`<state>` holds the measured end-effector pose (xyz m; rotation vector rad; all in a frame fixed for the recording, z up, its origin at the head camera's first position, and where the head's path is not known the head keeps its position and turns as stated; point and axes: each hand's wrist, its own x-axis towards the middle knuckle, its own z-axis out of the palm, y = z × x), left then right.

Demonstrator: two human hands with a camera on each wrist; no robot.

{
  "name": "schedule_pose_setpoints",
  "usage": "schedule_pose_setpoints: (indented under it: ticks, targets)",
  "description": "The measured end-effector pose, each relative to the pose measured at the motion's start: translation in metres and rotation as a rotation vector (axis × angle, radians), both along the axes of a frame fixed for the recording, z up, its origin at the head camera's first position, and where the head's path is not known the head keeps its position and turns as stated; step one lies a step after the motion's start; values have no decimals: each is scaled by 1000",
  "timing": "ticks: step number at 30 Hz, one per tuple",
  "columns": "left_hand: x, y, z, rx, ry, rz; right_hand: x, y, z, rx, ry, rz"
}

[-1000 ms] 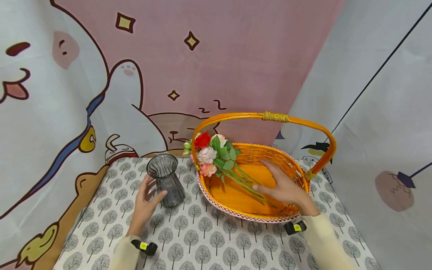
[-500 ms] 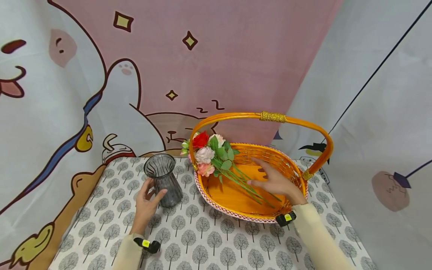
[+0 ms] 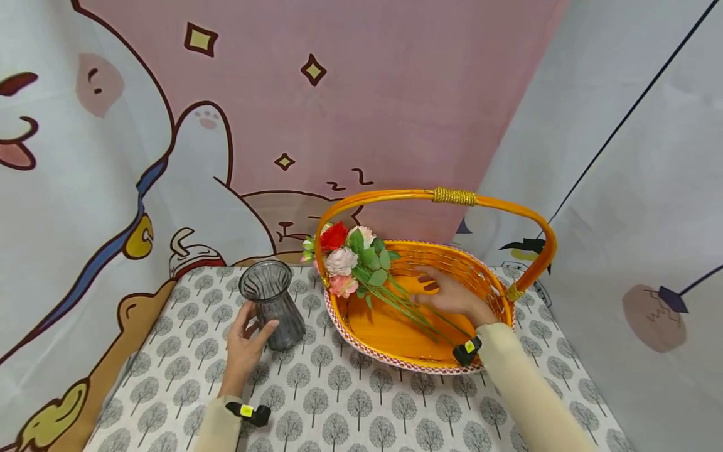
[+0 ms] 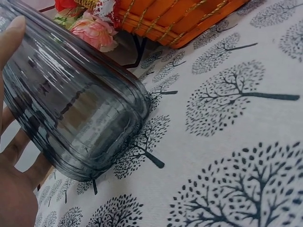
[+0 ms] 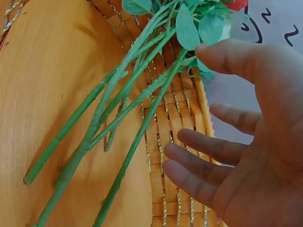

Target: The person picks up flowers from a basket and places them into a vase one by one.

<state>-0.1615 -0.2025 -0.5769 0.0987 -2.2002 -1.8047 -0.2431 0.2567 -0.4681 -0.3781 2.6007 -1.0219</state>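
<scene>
A grey ribbed glass vase [image 3: 278, 317] with a flared rim stands on the cloth at the left. My left hand [image 3: 246, 342] holds its side, with the thumb [image 4: 12, 35] and fingers on either side of the glass. Several artificial flowers, red, white and pink, lie in the orange basket [image 3: 361, 342], blooms [image 3: 341, 260] over its left rim. Their green stems [image 5: 120, 118] reach across the basket floor. My right hand [image 3: 449, 296] hovers over the stems inside the basket. Its fingers are spread and slightly bent, apart from the stems in the right wrist view.
The basket's tall handle [image 3: 395, 195], wrapped in gold cord at the top, arches above the flowers and my right hand. A white cloth with grey trees [image 3: 339, 408] covers the table. Cartoon-printed curtains [image 3: 407, 125] hang behind and at both sides.
My right hand has moved a little left, closer over the flower stems. The left hand stays at the vase, and the flowers have not moved in the basket.
</scene>
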Motion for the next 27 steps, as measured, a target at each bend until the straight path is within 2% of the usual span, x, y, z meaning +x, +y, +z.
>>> schedule_pose_setpoints:
  ticks: [4, 9, 12, 14, 18, 22, 27]
  targets:
    - [4, 2, 0, -5, 2, -10, -4, -1, -4, -10, -25, 0]
    - [1, 1, -1, 5, 27, -21, -12, -5, -8, -4, -14, -5]
    - [0, -1, -1, -16, 22, -15, -16, -12, -12, 19, -1, 0]
    - [1, -2, 0, -24, 20, -7, -18, -17, -14, -3, -8, 1]
    - [0, -3, 0, -32, 28, -1, -20, -25, -18, -47, 5, -12]
    - [-1, -2, 0, -26, 33, -20, -20, -28, -21, -41, 48, -51]
    - [2, -1, -1, -17, 17, -17, -20, -31, -21, -62, 45, -45]
